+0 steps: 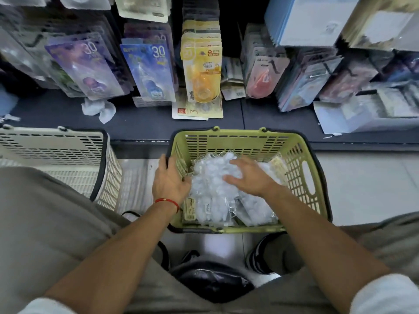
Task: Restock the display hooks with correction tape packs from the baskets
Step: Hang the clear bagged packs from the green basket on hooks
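A green basket (301, 177) stands on the floor in front of me, filled with clear plastic bundles of correction tape packs (210, 196). My left hand (170, 180) lies over the basket's left rim, fingers curled on the wall. My right hand (247, 175) rests flat on top of the bundles, fingers spread and pointing left. Above, rows of packs hang on display hooks: purple packs (84, 66), blue packs (149, 66), yellow packs (201, 64) and red packs (260, 73).
A cream basket (68, 152) stands at the left beside my knee. A dark shelf ledge (140, 123) carries a crumpled white tissue (97, 109) and loose yellow packs (197, 109). White boxes (340, 112) crowd the right. A black bag (213, 279) lies between my feet.
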`<action>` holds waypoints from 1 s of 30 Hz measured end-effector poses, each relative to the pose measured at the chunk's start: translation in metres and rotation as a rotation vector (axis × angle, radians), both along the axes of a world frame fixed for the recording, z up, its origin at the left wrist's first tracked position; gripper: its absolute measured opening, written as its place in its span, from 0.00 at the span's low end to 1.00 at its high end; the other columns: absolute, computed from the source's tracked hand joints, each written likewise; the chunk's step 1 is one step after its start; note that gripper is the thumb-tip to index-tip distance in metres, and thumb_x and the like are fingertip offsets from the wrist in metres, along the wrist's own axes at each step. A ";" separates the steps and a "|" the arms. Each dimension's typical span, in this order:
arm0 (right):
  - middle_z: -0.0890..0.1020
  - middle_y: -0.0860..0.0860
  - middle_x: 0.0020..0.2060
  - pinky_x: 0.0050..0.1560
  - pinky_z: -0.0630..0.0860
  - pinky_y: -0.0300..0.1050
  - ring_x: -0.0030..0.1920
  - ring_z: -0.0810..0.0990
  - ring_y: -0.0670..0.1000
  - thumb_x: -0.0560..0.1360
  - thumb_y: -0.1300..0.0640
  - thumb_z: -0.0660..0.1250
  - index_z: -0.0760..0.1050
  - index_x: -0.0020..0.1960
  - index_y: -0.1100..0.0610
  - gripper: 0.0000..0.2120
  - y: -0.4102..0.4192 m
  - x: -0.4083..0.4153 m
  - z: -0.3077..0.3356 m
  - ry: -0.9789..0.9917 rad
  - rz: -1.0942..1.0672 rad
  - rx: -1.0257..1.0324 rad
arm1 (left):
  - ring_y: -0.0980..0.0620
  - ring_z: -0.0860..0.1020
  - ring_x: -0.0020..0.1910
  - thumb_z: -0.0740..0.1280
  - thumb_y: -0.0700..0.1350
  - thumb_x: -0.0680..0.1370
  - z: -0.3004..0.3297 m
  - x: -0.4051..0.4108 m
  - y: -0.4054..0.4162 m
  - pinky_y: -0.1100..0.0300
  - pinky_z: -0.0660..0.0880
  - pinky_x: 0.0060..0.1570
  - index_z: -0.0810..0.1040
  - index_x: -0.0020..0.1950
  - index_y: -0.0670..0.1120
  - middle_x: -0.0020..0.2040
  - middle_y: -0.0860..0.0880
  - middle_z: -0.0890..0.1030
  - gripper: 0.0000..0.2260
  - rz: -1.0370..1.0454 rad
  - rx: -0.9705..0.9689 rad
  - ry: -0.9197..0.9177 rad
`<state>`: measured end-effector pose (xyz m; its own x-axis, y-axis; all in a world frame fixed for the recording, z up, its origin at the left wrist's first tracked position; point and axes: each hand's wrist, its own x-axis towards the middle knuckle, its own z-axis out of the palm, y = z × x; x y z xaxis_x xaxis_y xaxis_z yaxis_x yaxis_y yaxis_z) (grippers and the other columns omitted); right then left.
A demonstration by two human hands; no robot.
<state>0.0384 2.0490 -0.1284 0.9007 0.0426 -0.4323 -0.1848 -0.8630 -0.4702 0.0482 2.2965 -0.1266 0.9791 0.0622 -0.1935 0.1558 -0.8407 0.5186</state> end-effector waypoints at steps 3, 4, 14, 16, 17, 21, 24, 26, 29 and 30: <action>0.52 0.59 0.83 0.80 0.58 0.61 0.82 0.51 0.63 0.73 0.27 0.67 0.54 0.84 0.54 0.51 0.045 -0.011 -0.016 0.132 0.221 -0.168 | 0.39 0.65 0.78 0.74 0.45 0.77 -0.001 0.002 0.002 0.49 0.69 0.72 0.67 0.79 0.48 0.84 0.43 0.56 0.31 -0.010 -0.040 0.004; 0.50 0.60 0.83 0.79 0.58 0.62 0.82 0.50 0.64 0.73 0.28 0.69 0.53 0.84 0.55 0.52 0.052 -0.014 -0.019 0.099 0.270 -0.249 | 0.39 0.65 0.79 0.74 0.45 0.78 -0.002 0.002 0.002 0.50 0.68 0.72 0.68 0.79 0.48 0.84 0.43 0.55 0.30 -0.015 -0.048 0.009; 0.81 0.50 0.58 0.57 0.74 0.43 0.55 0.78 0.43 0.79 0.56 0.75 0.81 0.62 0.54 0.13 0.036 -0.010 0.018 0.052 0.256 0.124 | 0.44 0.61 0.81 0.72 0.42 0.77 0.019 0.014 -0.008 0.50 0.54 0.82 0.78 0.72 0.49 0.79 0.46 0.70 0.22 -0.365 0.011 -0.001; 0.82 0.45 0.52 0.49 0.70 0.31 0.46 0.76 0.34 0.78 0.59 0.76 0.84 0.57 0.53 0.09 0.023 0.003 0.032 -0.059 0.138 0.266 | 0.46 0.74 0.72 0.71 0.45 0.79 0.027 0.016 -0.015 0.53 0.68 0.74 0.77 0.72 0.52 0.71 0.48 0.78 0.21 -0.481 -0.164 0.226; 0.82 0.44 0.50 0.48 0.70 0.29 0.44 0.76 0.34 0.77 0.59 0.76 0.84 0.55 0.53 0.08 0.018 0.009 0.039 -0.095 0.064 0.343 | 0.47 0.78 0.67 0.71 0.46 0.79 0.030 0.015 -0.018 0.54 0.73 0.69 0.77 0.72 0.53 0.67 0.48 0.80 0.21 -0.490 -0.231 0.317; 0.81 0.44 0.49 0.46 0.74 0.34 0.48 0.80 0.44 0.81 0.53 0.71 0.78 0.65 0.54 0.14 0.013 0.017 0.035 -0.361 -0.346 0.438 | 0.48 0.82 0.50 0.69 0.40 0.82 0.032 0.021 -0.016 0.57 0.79 0.49 0.79 0.59 0.54 0.47 0.53 0.81 0.10 -0.306 -0.293 0.198; 0.79 0.55 0.65 0.61 0.75 0.46 0.65 0.78 0.55 0.82 0.44 0.68 0.69 0.77 0.56 0.28 0.024 0.012 0.011 -0.227 -0.259 0.129 | 0.50 0.77 0.45 0.65 0.38 0.81 0.033 0.031 -0.003 0.61 0.68 0.39 0.75 0.54 0.52 0.43 0.55 0.78 0.09 -0.023 -0.267 0.036; 0.63 0.60 0.80 0.76 0.67 0.57 0.78 0.63 0.61 0.78 0.33 0.67 0.57 0.83 0.56 0.44 0.041 -0.001 -0.011 0.006 0.048 -0.161 | 0.47 0.79 0.47 0.65 0.37 0.82 0.031 0.036 0.005 0.58 0.70 0.38 0.73 0.55 0.49 0.48 0.50 0.81 0.07 0.158 -0.397 0.038; 0.47 0.61 0.83 0.80 0.58 0.60 0.82 0.51 0.64 0.76 0.30 0.67 0.40 0.85 0.60 0.56 0.065 -0.021 -0.038 0.068 0.233 -0.368 | 0.46 0.81 0.48 0.65 0.36 0.81 0.028 0.037 0.009 0.54 0.77 0.43 0.73 0.54 0.49 0.50 0.47 0.82 0.08 0.314 -0.610 0.080; 0.49 0.62 0.83 0.79 0.59 0.59 0.81 0.52 0.65 0.76 0.33 0.69 0.41 0.85 0.60 0.55 0.066 -0.021 -0.041 0.035 0.211 -0.344 | 0.47 0.80 0.48 0.66 0.36 0.81 0.027 0.036 0.009 0.55 0.76 0.42 0.73 0.53 0.50 0.48 0.48 0.81 0.09 0.340 -0.638 0.088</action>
<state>0.0175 2.1153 -0.1692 0.8721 0.0727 -0.4839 0.0028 -0.9896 -0.1436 0.0843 2.3059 -0.0995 0.9048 0.2092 -0.3708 0.4185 -0.2764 0.8652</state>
